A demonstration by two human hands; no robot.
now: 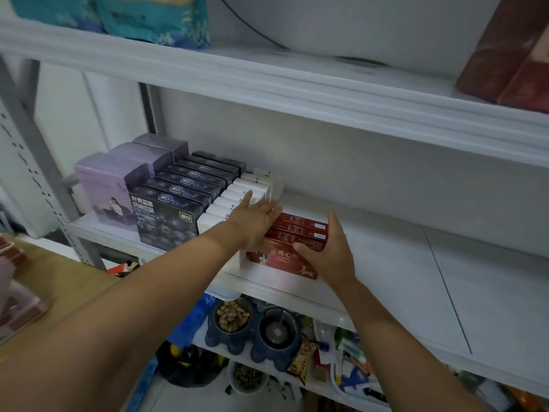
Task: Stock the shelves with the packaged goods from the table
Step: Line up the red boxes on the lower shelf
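Grip: R hand [329, 248] clamps the red boxes [297, 230], thumb on front face, fingers up along the right side
L hand [255, 224]: flat, fingers straight, palm on stack's top-left, fingertips reaching the white boxes [237, 194]
Red boxes: stacked on mid shelf [386, 278], near front edge, btw both hands
Left of grip: white boxes in a row, then dark blueberry boxes [178, 197], then purple boxes [118, 179]
Below grip: blue double bowl [255, 328] w/ peanuts
Far left, lower: wood table [59, 281]
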